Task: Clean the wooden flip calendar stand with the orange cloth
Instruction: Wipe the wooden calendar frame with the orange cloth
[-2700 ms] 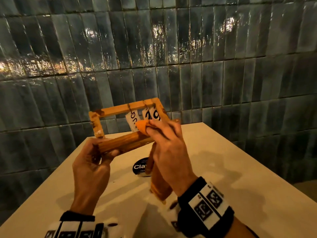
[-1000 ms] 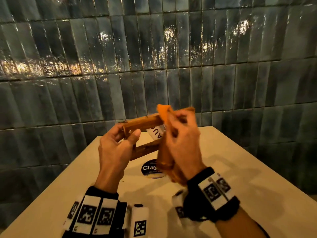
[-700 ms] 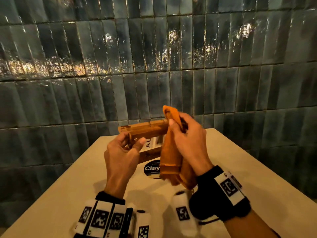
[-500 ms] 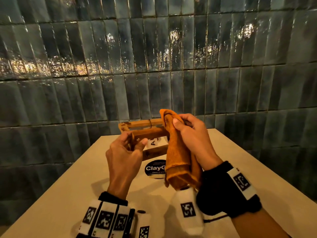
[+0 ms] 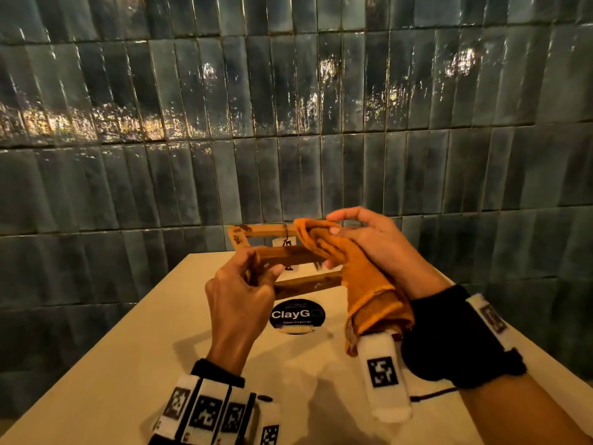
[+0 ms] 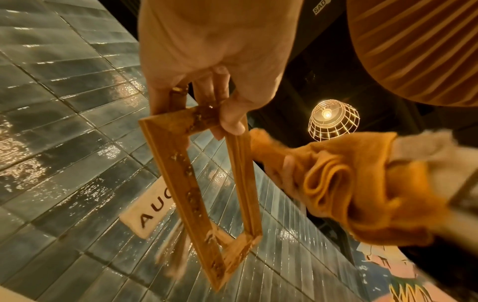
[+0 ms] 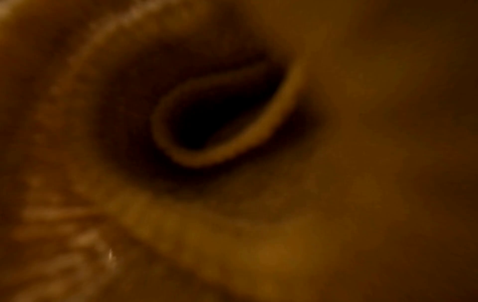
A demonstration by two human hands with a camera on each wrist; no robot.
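The left hand (image 5: 239,293) kept a closed grip on one end of the wooden flip calendar stand (image 5: 290,255), fingers and thumb curled around the bars, above the tabletop (image 5: 128,364). The stand's long axis ran sideways from this grip toward the right hand (image 5: 373,242). The right hand pinched the orange cloth (image 5: 359,277) around the stand's other end; the cloth hung down below it.
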